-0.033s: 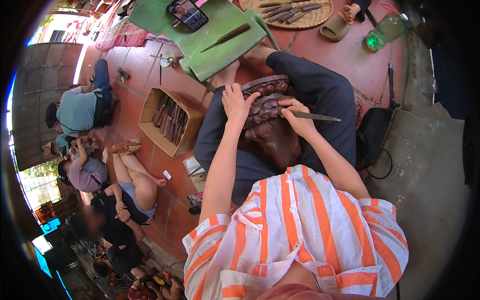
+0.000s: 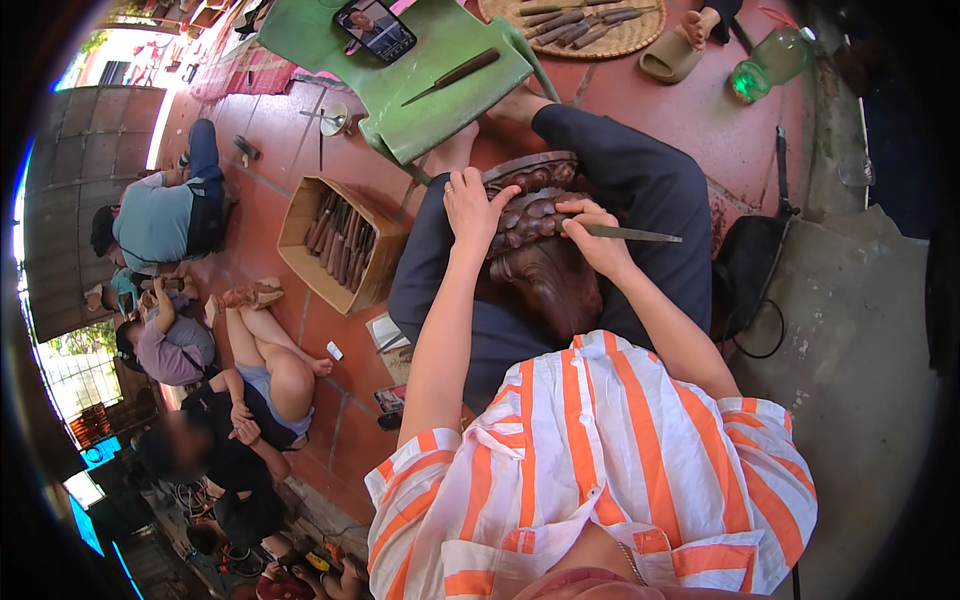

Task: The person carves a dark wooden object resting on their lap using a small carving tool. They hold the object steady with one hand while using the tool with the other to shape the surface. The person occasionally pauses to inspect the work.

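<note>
A dark reddish-brown carved wooden piece lies between my legs, with scalloped bands across its far end and a smoother, swelling part nearer me. My left hand grips the left side of those bands, its thumb stretched across the carving. In my right hand is a slim, flat grey tool that looks like a file, its pointed end sticking out to the right. The fingers of that hand rest against the carving's right side. The file's other end is hidden by the hand and the wood.
Ahead stands a green plastic chair bearing a phone and a wooden-handled tool. A cardboard box of handled tools sits left. Farther off are a woven tray of tools and a green bottle. Several people sit left.
</note>
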A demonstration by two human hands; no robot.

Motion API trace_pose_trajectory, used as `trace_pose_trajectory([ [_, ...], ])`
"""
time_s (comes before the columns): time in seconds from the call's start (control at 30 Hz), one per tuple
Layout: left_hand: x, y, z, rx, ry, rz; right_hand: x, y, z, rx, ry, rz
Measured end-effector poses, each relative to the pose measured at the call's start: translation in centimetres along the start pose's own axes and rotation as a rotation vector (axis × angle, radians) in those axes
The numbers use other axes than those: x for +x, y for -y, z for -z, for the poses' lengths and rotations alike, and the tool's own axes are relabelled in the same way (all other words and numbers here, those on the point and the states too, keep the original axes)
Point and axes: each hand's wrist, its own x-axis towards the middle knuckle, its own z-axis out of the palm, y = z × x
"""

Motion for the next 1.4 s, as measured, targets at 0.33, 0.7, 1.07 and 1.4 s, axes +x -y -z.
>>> trace_pose_trajectory([
  [0.33,-0.2,0.3,-0.2,0.001,0.009,0.005,-0.1,0.5,-0.2,-0.01,0.025,0.055],
  [0.7,-0.1,0.5,-0.3,0.009,0.012,0.006,-0.1,1.2,-0.6,-0.234,0.036,0.103],
  [1.07,0.2,0.4,-0.2,0.021,0.025,0.009,0.8,1.6,0.0,-0.277,0.08,0.043],
  [1.4,-0.2,0.2,-0.2,0.012,-0.001,-0.005,1.4,0.8,0.9,-0.136,0.153,-0.031],
])
